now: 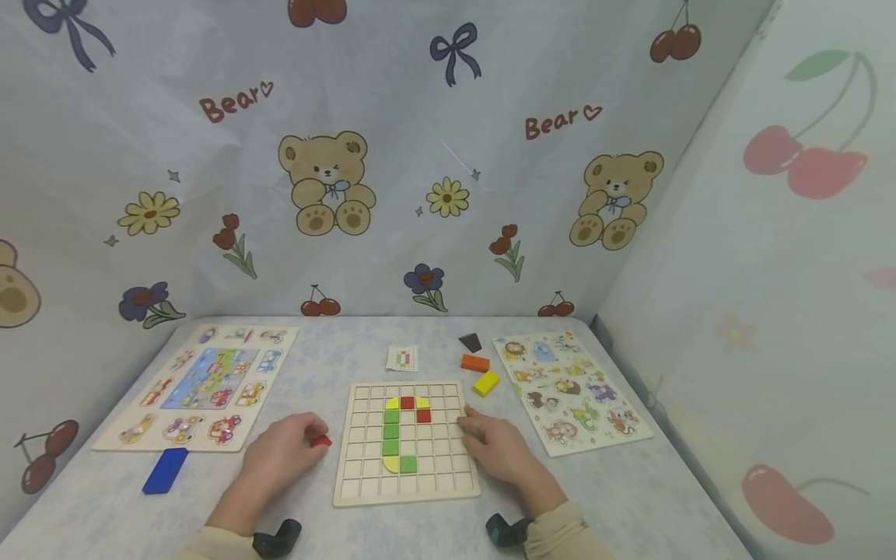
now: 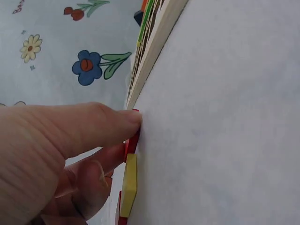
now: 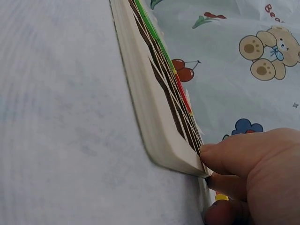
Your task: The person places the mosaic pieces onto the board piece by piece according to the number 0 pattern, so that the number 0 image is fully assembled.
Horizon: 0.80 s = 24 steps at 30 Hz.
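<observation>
Pale matt wooden grid board [image 1: 406, 490] on smooth cloth-covered table [image 1: 630, 498].

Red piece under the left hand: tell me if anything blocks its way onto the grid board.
Nothing visible does. The left hand holds the red piece on bare table just left of the grid board.

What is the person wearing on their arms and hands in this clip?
Both hands, left hand and right hand, are bare: no gloves or rings visible. Cream long sleeves end at the wrists, and a small dark camera unit sits at each wrist.
</observation>
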Available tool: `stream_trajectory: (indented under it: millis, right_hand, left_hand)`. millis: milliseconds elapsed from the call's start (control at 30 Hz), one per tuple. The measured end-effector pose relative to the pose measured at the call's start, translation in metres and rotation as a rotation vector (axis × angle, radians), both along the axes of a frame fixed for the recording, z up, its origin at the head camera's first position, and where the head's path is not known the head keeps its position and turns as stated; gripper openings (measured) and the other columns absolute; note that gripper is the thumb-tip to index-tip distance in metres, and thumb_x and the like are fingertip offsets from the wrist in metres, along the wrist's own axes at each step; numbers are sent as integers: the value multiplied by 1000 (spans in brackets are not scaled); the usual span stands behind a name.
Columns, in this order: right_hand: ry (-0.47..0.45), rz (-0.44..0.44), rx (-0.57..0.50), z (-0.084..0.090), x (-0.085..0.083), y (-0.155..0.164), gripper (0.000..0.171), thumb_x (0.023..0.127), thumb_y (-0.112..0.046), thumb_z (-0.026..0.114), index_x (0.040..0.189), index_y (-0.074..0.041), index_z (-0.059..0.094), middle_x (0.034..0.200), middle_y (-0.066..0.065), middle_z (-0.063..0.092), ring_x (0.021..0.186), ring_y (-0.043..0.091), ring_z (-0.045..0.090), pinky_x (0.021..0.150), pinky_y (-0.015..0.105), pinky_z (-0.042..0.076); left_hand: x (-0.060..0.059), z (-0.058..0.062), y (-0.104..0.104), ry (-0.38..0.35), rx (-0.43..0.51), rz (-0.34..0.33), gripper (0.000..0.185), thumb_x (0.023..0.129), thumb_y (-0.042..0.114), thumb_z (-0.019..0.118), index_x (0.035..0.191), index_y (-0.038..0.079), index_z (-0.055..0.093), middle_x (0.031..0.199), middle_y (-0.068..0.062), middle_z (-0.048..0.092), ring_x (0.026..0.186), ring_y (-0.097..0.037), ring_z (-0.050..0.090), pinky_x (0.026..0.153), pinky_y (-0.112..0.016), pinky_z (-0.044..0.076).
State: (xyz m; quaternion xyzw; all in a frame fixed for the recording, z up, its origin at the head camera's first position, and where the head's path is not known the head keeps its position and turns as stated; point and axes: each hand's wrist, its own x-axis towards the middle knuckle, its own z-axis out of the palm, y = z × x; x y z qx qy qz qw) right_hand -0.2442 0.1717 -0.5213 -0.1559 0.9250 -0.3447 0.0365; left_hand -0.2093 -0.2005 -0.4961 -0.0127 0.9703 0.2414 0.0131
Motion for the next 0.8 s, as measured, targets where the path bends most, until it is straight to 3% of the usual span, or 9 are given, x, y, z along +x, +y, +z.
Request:
stream_trajectory:
  millis: [167, 333, 467, 567, 800]
  right_hand:
    - [2, 10, -3, 0, 0, 0, 38, 101, -23, 63, 138, -13, 66, 157, 7, 49, 146, 34, 45, 116, 56, 38]
    - [8, 11, -7, 0, 0, 0, 38, 101, -23, 64, 137, -13, 67, 157, 7, 49, 146, 33, 46, 116, 56, 38]
    - [10, 11, -3, 0, 0, -1, 38, 101, -24, 63, 137, -14, 67, 157, 6, 49, 146, 33, 45, 116, 56, 37]
    - [15, 14, -3, 0, 1, 0, 38, 101, -24, 64, 137, -13, 67, 157, 7, 50, 146, 34, 46, 116, 57, 37]
    - [21, 12, -8, 1, 1, 1, 38, 100, -23, 64, 136, -13, 67, 156, 7, 50, 145, 34, 46, 116, 56, 38]
  left_hand:
    - [-1, -3, 1, -4, -41, 6, 29, 80, 29, 87, 104, 20, 74, 96, 5, 71, 86, -15, 65, 75, -45, 53]
    - [-1, -3, -1, -12, -29, 9, 19, 83, 31, 86, 96, 25, 75, 94, 7, 71, 83, -13, 63, 71, -42, 52]
    - [-1, 2, 13, 20, 26, 3, 9, 85, 30, 84, 89, 31, 75, 105, 7, 73, 97, -18, 67, 77, -45, 54]
    - [-3, 7, 35, 32, 75, -49, 10, 86, 30, 83, 85, 35, 75, 110, 8, 73, 101, -18, 65, 77, -43, 53]
    - [-12, 7, 90, 56, 99, -258, 8, 86, 33, 83, 83, 36, 76, 98, 16, 70, 88, -8, 61, 66, -33, 47]
